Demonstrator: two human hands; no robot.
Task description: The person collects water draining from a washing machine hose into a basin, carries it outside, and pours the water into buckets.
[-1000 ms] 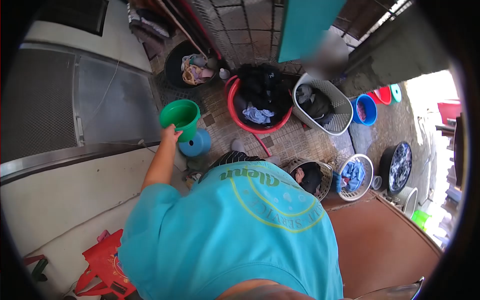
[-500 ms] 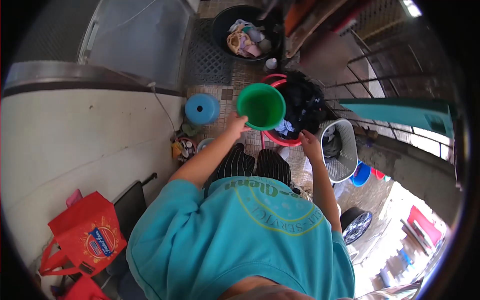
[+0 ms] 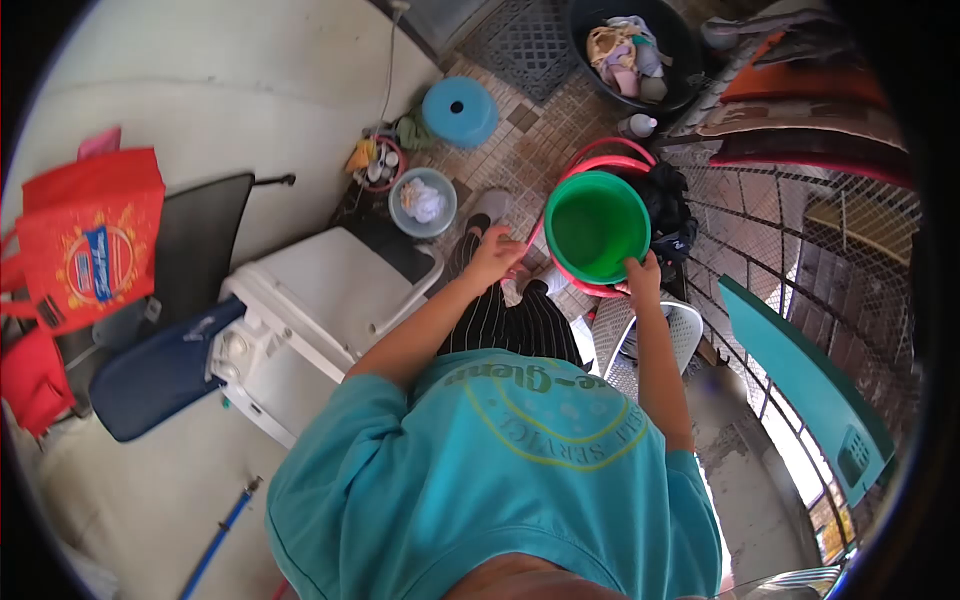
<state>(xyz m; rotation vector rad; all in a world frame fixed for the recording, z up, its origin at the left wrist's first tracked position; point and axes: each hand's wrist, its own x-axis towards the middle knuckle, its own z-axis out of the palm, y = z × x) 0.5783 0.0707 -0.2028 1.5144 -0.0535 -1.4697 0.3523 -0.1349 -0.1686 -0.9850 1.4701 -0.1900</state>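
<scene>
Washing machine [image 3: 330,300], white, lid shut, stands low on the left, close against the person's left side; a dark blue cover [image 3: 150,375] lies against its left end. A black panel [image 3: 200,240] leans behind it, and a red shopping bag [image 3: 85,240] hangs at the far left edge.

Wire fence [image 3: 800,230] runs down the right side, with a teal board [image 3: 810,385] leaning along it and folded cloths draped over its top.

Red basin [image 3: 575,280] sits on the tiled floor straight ahead, holding dark laundry [image 3: 670,210]; its pink rim shows around the bucket. A white mesh basket [image 3: 615,345] stands just near it, partly hidden by the right forearm.

Black tub [image 3: 635,50] of mixed pale clothes sits at the top, well apart from the hands, a small bottle [image 3: 640,125] just beside it.

Green bucket [image 3: 597,227], empty, is held tilted over the red basin, covering much of it. Right hand [image 3: 643,275] grips its near rim, fingers closed over the edge. Left hand [image 3: 497,258] is just beside the bucket's left side; contact with it cannot be told, fingers loosely curled.

Blue stool [image 3: 459,108] stands upper centre on the tiles. Small grey-blue bowl [image 3: 423,200] with white cloth sits near it, by a cluster of small containers [image 3: 375,165].
</scene>
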